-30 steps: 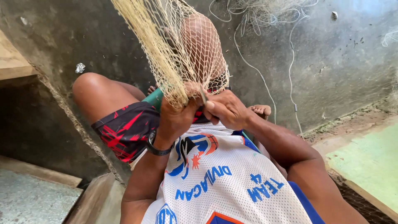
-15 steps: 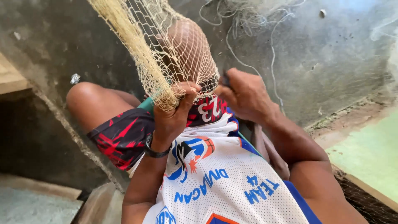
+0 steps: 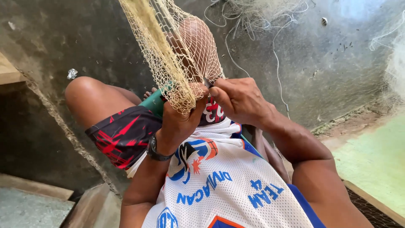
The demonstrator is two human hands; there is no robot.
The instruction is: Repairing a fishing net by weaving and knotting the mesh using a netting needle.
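Observation:
A yellowish fishing net (image 3: 168, 55) hangs down from the top of the view and drapes over my raised right knee (image 3: 198, 42). My left hand (image 3: 181, 116) grips the bunched lower edge of the net. A dark watch is on its wrist. My right hand (image 3: 238, 99) is closed beside it, pinching a small dark tool (image 3: 207, 82) at the net's edge. The two hands almost touch. A green object (image 3: 152, 102) shows just behind the left hand, partly hidden.
My left knee (image 3: 84, 93) is bent out to the left. More net and loose line (image 3: 257, 17) lie on the grey concrete floor ahead. A wooden board (image 3: 8, 71) is at the left; a green surface (image 3: 375, 156) lies at the right.
My right hand moved away from the left hand, up and to the right, then came back against the net's edge. The left hand kept its grip on the net.

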